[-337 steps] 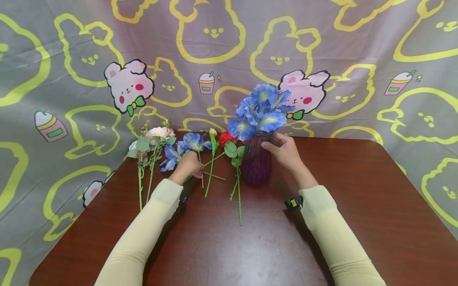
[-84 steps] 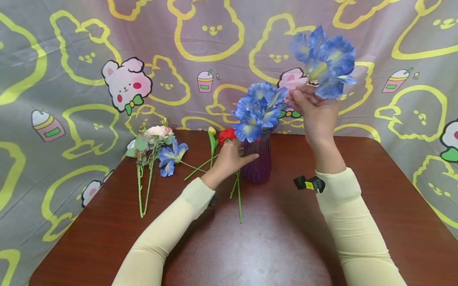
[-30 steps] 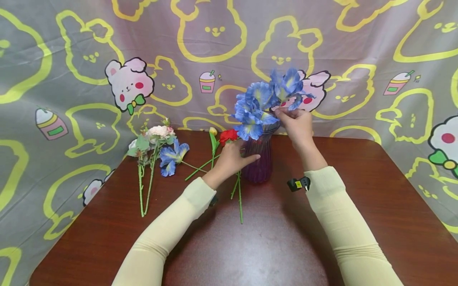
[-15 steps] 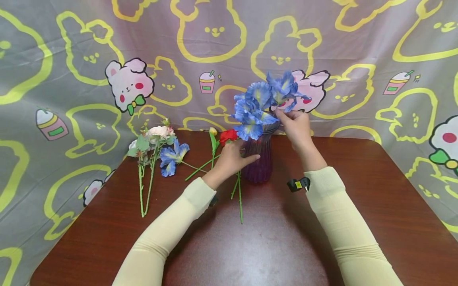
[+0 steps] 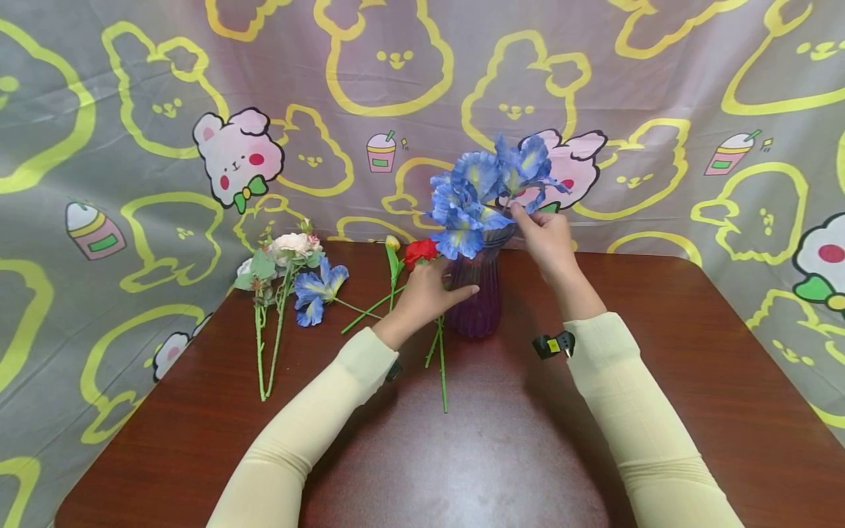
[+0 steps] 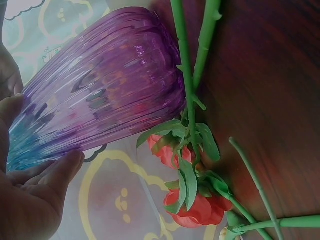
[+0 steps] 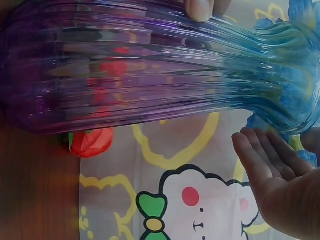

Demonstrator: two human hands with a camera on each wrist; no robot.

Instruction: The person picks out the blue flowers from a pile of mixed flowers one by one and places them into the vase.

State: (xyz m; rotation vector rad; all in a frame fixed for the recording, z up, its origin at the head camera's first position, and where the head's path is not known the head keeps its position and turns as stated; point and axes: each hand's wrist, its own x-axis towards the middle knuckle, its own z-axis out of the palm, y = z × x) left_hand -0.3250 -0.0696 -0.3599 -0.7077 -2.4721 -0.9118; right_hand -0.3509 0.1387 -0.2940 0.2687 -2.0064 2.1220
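A ribbed glass vase (image 5: 477, 312), purple below and bluish at the neck, stands upright with blue irises (image 5: 470, 191) in its mouth. My left hand (image 5: 424, 295) holds the vase from the left; the left wrist view shows thumb and fingers on either side of its narrow part. At the rim, my right hand (image 5: 549, 238) pinches the stem of another blue iris (image 5: 524, 163), its bloom beside the others. In the right wrist view the right hand (image 7: 285, 187) is beside the flared mouth, and its pinch is mostly out of frame.
Left of the vase lie red roses (image 5: 421, 252), a yellow tulip (image 5: 392, 257) and a loose blue iris (image 5: 320, 287). Pale pink and white flowers (image 5: 290, 246) lie farther left on the brown table (image 5: 449, 469). A cartoon-printed cloth (image 5: 409, 73) hangs behind.
The left hand has gone from a loose iris on the table to the vase. The right hand has brought an iris from the raised right side down to the vase mouth, shifting slightly lately.
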